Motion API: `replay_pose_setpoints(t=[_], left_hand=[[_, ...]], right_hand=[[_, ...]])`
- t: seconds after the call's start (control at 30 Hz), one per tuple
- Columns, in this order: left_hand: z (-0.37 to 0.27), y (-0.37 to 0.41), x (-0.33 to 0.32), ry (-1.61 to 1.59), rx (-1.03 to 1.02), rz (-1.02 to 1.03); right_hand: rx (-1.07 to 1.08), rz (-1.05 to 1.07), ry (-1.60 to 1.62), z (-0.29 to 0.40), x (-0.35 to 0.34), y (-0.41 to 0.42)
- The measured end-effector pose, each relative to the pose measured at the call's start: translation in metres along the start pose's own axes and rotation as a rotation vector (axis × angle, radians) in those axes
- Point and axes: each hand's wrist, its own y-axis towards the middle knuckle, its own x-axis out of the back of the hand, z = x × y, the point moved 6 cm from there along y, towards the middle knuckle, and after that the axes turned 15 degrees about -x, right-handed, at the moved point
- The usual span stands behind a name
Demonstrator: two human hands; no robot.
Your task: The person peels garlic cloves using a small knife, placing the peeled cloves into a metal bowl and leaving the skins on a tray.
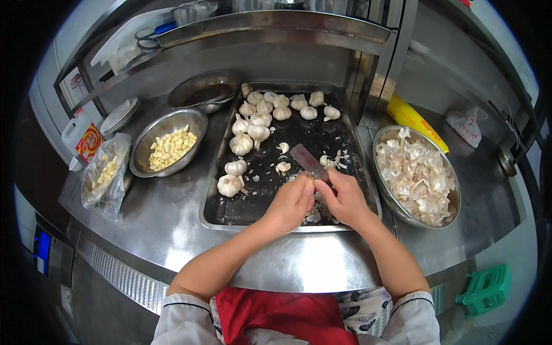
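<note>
My left hand (pixel 290 202) pinches a garlic clove (pixel 310 181), mostly covered by the fingers. In my right hand (pixel 345 196) is a small knife with a broad flat blade (pixel 307 160), pointing up and left, its handle hidden in the grip. Both hands meet over the front right of a black baking tray (pixel 263 207). Whole garlic bulbs (pixel 260 119) fill the tray's back and left side. A few loose cloves (pixel 283 167) lie mid-tray, and papery skin scraps (pixel 318 211) are scattered under and around my hands.
Left of the tray stands a steel bowl of peeled cloves (pixel 172 148), beside a plastic-wrapped dish of cloves (pixel 105 174). A dark pan (pixel 202 90) sits behind. A steel bowl of garlic skins (pixel 416 177) and a yellow box (pixel 417 123) flank the right. A steel shelf (pixel 276 28) overhangs the back.
</note>
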Motion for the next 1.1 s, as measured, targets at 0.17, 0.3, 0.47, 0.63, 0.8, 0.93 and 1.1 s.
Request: replay_pose_setpoints(t=[0.17, 0.3, 0.47, 0.63, 0.8, 0.93, 1.1], left_hand=[[0.008, 0.0, -0.004, -0.513, 0.163, 0.017], [0.009, -0.002, -0.008, -0.879, 0.357, 0.007], [0.008, -0.003, -0.008, -0.882, 0.434, -0.009], [0.013, -0.007, -0.004, -0.915, 0.501, -0.119], [0.014, -0.006, -0.002, -1.026, 0.482, -0.091], [0.01, -0.004, -0.003, -1.081, 0.464, -0.045], [0.017, -0.008, -0.003, -1.063, 0.505, -0.07]], right_hand=[[-0.044, 0.023, 0.116, -0.001, 0.002, 0.002], [-0.031, 0.018, 0.098, -0.004, 0.005, 0.001], [-0.015, 0.026, 0.025, 0.003, 0.004, -0.001], [0.033, 0.064, -0.043, 0.008, 0.002, -0.003], [0.017, 0.056, -0.052, 0.004, 0.002, -0.004], [-0.031, 0.049, -0.045, 0.007, 0.007, -0.003], [0.021, 0.057, -0.072, 0.01, 0.005, -0.003]])
